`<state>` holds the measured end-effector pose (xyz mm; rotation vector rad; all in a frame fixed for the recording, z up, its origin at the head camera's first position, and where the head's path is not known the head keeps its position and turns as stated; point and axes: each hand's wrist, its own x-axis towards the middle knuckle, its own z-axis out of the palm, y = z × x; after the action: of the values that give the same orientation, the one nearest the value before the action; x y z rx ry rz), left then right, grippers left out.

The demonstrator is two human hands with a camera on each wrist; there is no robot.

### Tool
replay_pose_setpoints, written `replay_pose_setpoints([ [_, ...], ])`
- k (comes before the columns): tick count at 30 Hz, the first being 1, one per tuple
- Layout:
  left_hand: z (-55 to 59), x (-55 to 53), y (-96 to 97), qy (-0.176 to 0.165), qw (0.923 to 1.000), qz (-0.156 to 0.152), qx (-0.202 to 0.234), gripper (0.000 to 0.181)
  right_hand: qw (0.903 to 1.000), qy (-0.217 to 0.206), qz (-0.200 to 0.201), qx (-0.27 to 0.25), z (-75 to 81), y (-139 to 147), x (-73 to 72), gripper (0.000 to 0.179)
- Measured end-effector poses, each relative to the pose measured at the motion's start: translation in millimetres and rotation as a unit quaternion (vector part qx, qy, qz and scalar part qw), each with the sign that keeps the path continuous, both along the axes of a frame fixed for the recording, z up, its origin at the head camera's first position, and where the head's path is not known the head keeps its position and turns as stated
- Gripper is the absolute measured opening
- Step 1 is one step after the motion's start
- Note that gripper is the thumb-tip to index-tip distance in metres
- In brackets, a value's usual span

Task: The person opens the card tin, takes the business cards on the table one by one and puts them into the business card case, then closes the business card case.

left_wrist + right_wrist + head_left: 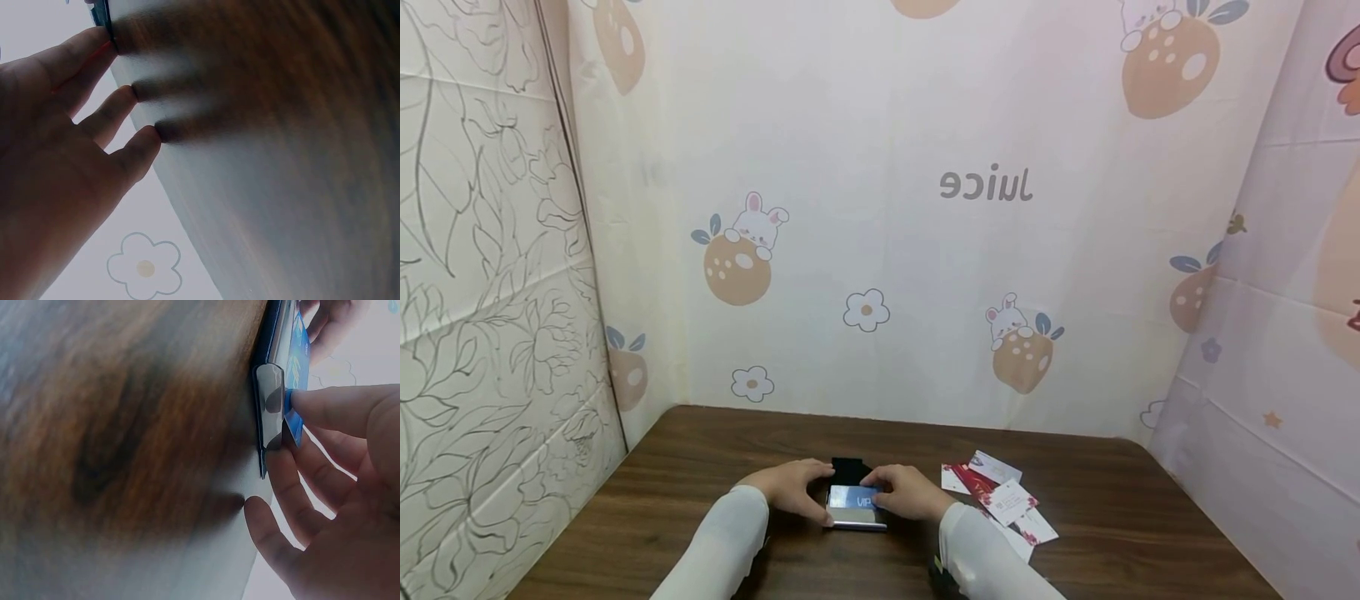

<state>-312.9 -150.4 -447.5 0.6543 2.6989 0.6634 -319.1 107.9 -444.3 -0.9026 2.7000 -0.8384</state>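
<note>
On a brown bench (1120,500) by a wall (820,167): open case (859,517), low middle, with blue card (848,497) on top, not tucked in. Pinching it with right grip (913,493), left grip (790,485) spread at case. Looks part done, with loose cards (1009,502) lower right.

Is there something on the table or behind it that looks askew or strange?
Yes: the word "Juice" on the back cloth reads mirrored, and the cards beside the right hand overlap at uneven angles. Nothing looks spilled.
</note>
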Motion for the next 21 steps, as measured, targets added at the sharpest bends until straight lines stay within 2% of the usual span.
replay_pose_setpoints([
  [12,1.2,0.2,-0.4,0.005,1.0000,-0.007,0.000,0.085,0.9997,0.003,0.007,0.021,0.8,-0.1,1.2,0.020],
  [21,2.5,1.6,0.4,0.002,1.0000,-0.006,0.001,0.085,0.9983,0.042,0.028,0.028,-1.1,0.8,2.7,0.024],
])
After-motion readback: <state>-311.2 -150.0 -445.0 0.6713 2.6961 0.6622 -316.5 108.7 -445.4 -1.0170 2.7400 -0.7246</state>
